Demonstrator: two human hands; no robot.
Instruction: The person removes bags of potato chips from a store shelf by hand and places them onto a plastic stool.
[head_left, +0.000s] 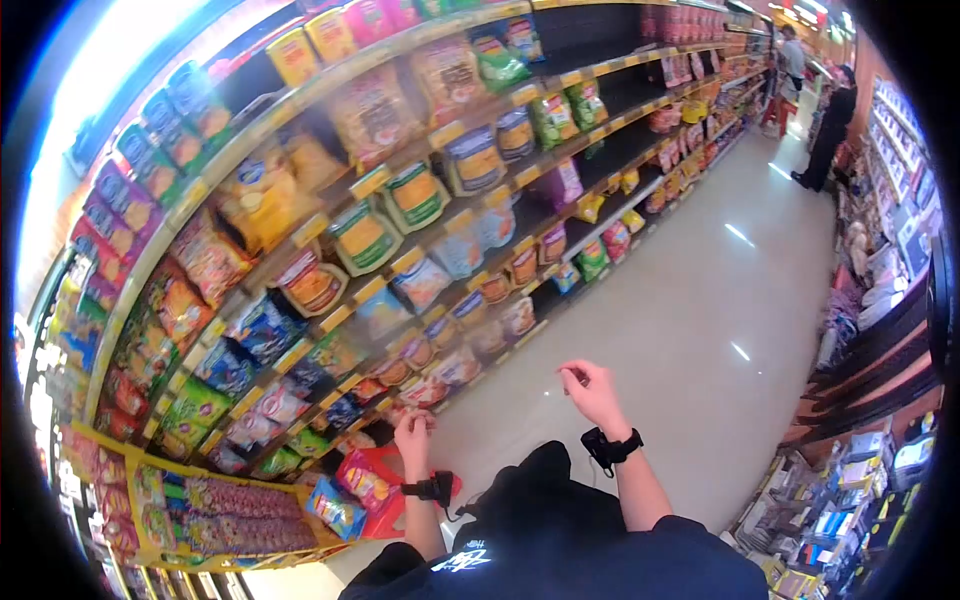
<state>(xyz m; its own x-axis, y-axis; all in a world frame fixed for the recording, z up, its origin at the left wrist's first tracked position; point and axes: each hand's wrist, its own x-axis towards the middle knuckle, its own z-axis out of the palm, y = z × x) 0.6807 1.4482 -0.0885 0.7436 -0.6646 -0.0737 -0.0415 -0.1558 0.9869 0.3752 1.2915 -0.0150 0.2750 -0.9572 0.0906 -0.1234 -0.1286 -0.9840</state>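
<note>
My left hand point(413, 430) is raised in front of the lower shelves, fingers loosely bent and apart, with nothing visible in it. Just below and left of it is a red basket point(385, 522), partly hidden by my forearm. A pink snack bag point(362, 480) and a blue snack bag point(336, 510) lie in or against this basket. Out over the aisle floor, my right hand point(592, 390) hangs in the air with loosely curled fingers, touching nothing. Each wrist wears a black strap with a small device.
Long shelves point(450, 215) of bagged snacks line the left side. A yellow-edged rack point(220, 510) stands at lower left. The shiny floor point(690, 300) runs up the aisle to a person in black point(832, 125) and another person point(792, 65). Shelves of boxed goods point(835, 510) border the right.
</note>
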